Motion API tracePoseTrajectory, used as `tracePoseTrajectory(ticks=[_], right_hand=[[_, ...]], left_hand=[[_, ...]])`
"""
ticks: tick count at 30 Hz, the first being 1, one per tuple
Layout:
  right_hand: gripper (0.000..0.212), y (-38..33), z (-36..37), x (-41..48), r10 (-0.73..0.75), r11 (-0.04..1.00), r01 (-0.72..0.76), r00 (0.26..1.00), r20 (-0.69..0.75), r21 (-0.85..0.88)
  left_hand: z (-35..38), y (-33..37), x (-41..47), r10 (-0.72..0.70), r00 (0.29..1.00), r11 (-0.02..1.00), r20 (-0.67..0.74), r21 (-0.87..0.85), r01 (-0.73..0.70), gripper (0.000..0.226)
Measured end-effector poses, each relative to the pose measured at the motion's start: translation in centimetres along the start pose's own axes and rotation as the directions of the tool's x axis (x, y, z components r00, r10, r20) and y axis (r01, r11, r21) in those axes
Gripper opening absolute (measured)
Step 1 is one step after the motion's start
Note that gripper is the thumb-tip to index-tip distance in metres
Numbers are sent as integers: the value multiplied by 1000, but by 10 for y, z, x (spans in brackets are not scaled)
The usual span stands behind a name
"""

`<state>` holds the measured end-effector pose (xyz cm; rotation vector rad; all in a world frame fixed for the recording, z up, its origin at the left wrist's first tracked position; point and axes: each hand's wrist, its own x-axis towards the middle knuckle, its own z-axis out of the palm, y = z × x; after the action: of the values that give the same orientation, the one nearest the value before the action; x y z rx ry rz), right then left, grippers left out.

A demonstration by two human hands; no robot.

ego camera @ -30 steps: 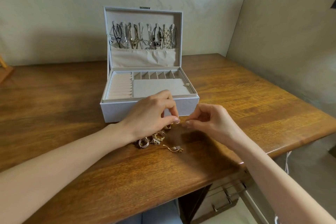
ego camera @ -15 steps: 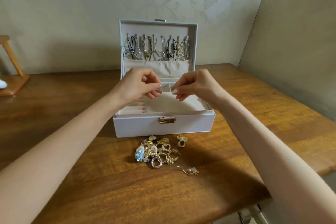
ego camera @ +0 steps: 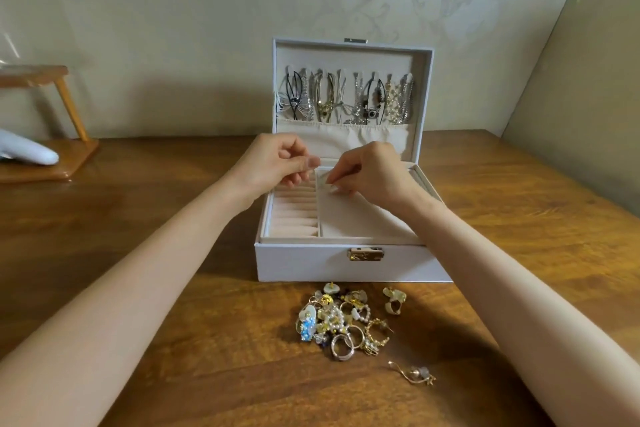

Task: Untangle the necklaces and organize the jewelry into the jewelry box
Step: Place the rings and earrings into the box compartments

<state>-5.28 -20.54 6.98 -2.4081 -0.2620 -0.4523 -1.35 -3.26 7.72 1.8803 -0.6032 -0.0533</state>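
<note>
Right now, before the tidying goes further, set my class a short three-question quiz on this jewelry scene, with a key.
1. True or false: the jewelry box lid is shut.
2. The loose jewelry pile lies: A inside the box; B on the table in front of the box; C in the lid pocket.
3. Which hand pinches a small pale piece over the box's tray?
Key: 1 false, it stands open; 2 B; 3 the right hand.
</note>
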Motion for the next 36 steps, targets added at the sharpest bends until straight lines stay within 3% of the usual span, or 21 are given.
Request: tracePoseTrajectory(ticks=[4,11,17,36], right_hand=[[21,0,3,-2,-78,995,76,996,-34,-70],[22,-1,7,-4,-231,932,213,973,-27,-292],[20,-1,8,-5,-377,871,346,926,-21,-349],[20,2,7,-6,-411,851,400,911,41,-340]], left_hand=[[-6,-3,3,-21,999,994,39,-102,25,4],[-4,-2,2,-30,997,996,66,-83,35,10],[-7,-2,2,-68,996,996,56,-57,71,13],[-7,0,0,-115,991,993,65,-15,116,11]])
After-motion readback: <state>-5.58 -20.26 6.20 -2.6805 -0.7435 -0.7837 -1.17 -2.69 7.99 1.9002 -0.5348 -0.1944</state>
